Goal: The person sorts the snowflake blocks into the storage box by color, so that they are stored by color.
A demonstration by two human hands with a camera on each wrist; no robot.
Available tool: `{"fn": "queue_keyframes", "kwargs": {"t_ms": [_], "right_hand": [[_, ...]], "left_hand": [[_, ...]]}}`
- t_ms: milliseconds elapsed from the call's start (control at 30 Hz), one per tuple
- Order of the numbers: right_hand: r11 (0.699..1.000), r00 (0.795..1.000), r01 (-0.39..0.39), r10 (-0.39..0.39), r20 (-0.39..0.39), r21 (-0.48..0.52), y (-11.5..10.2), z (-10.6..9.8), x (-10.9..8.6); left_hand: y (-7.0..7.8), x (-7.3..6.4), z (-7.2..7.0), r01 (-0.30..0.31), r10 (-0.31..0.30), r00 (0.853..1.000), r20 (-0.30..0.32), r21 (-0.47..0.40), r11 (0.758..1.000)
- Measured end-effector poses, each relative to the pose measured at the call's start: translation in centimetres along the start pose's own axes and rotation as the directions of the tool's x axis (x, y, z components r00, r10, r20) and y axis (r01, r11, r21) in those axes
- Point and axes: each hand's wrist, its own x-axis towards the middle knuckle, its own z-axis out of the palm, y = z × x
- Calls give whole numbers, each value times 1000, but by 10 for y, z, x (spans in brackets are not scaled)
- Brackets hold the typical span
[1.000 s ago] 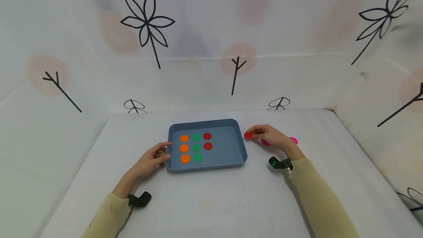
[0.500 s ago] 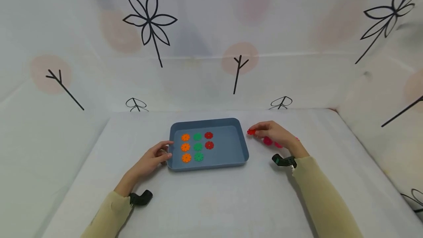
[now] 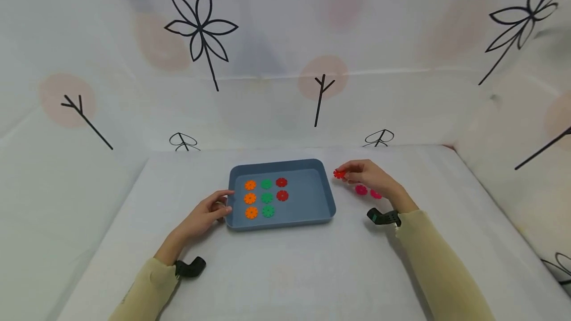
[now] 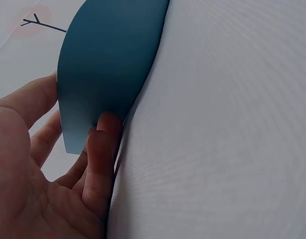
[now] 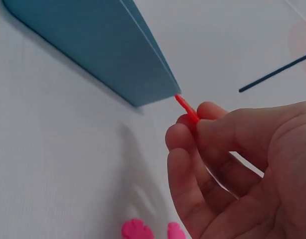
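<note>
A blue-grey tray (image 3: pixel 310 189) lies on the white cloth. My left hand (image 3: pixel 198 219) holds its left side, with fingertips over the rim; in the left wrist view other fingers (image 4: pixel 99 154) curl against the tray's outer wall (image 4: pixel 105 64). Between thumb and fingertips my right hand (image 3: pixel 372 180) pinches a red flower-shaped disc (image 3: pixel 338 174), raised just right of the tray. The right wrist view has this disc edge-on, overlapping the tray's corner. Inside the tray lie columns of similar discs: orange (image 3: pixel 250 198), green (image 3: pixel 267 197) and two red (image 3: pixel 282 195).
Pink flower-shaped discs (image 3: pixel 361 190) lie on the cloth below the right hand. Each wrist wears a dark camera mount (image 3: pixel 189 267). A white patterned fabric wall (image 3: pixel 267 108) rises behind the table and at both sides.
My right hand has lifted the red disc from the cloth and shifted slightly up, uncovering more of the pink discs. The left hand keeps its hold on the tray.
</note>
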Motion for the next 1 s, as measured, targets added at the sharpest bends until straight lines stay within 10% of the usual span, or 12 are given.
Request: {"fn": "queue_keyframes", "kwargs": {"t_ms": [700,1000], "right_hand": [[960,977,205,-212,-16,-189,-52,56,20],[936,957,261,-220,187,-237,-66,66,35]], "left_hand": [[0,0,2,11,-11,1000,-4,-16,1000],[-1,0,1,12,-12,1000,-3,-4,1000]]}}
